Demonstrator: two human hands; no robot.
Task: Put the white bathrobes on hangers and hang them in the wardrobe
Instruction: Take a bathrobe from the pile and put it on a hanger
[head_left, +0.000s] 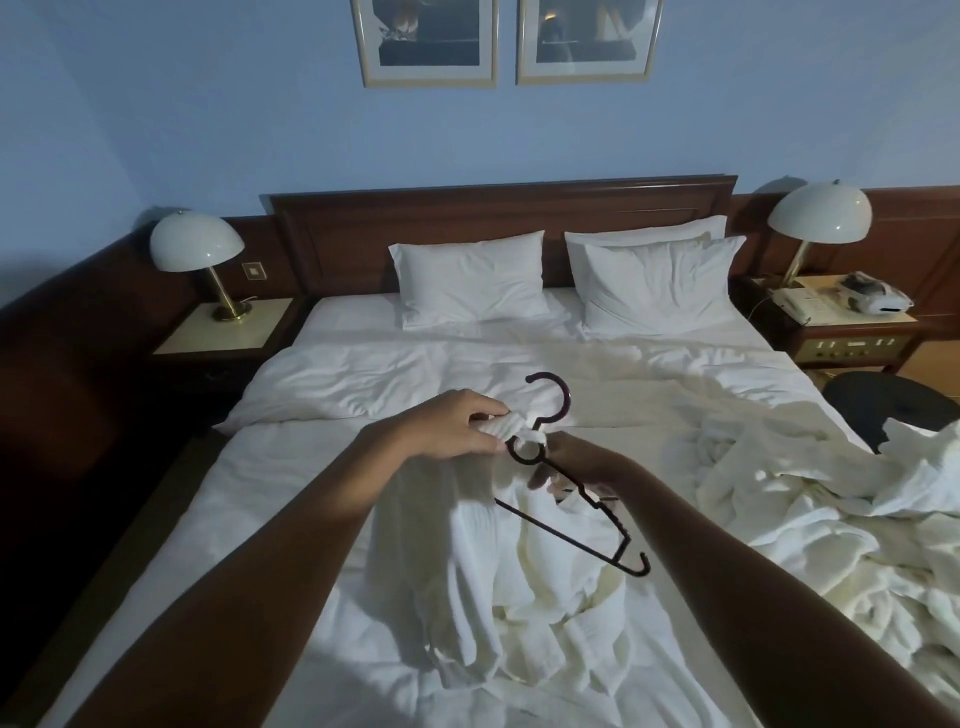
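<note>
The left hand (457, 423) pinched a ribbed white fold of the bathrobe (498, 561) at the neck of the thin black plastic hanger (571, 512). The right hand (576, 470) curled its fingers round the hanger's angled arm. The robe hung crumpled over the creased white bed (291, 493).

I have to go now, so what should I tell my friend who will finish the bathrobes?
Left hand pinches the white bathrobe at the hanger's neck. Right hand holds the dark hanger by its arm, above the bed.
Another bathrobe lies crumpled on the bed's right side.
Done: nothing hung yet; the first robe hangs off the hanger's neck, not yet on its arms.
Left: get this robe on the hanger, hang it in the wardrobe, then do the other. The wardrobe is out of view.
</note>
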